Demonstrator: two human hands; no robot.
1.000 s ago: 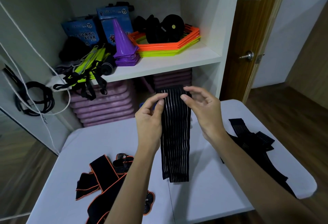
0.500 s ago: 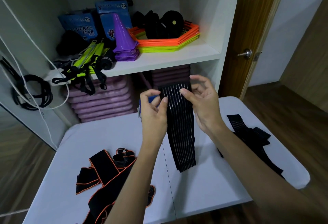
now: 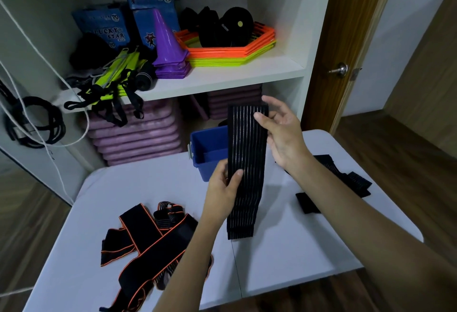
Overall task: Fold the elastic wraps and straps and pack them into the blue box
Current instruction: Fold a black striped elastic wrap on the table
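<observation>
Head view, striped wrap (image 3: 247,163) between left hand (image 3: 222,193), right hand (image 3: 282,136)

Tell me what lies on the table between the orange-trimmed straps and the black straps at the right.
In the head view, only the striped black wrap held by the left hand and right hand; table beneath is bare.

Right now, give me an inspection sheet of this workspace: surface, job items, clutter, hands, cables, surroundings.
Surface: white folding table, mostly bare in the middle.
Job's things: striped black wrap held upright over the table; blue box open at the far edge; orange-edged straps heaped near left; black straps lying right.
Clutter: nothing seen on the table beyond the straps.
Grippers: left hand pinches the wrap's middle; right hand holds its top edge.
Cables: white cord and black coil hanging left.
Surroundings: shelf with purple cones, hexagon rings; wooden door right.
</observation>
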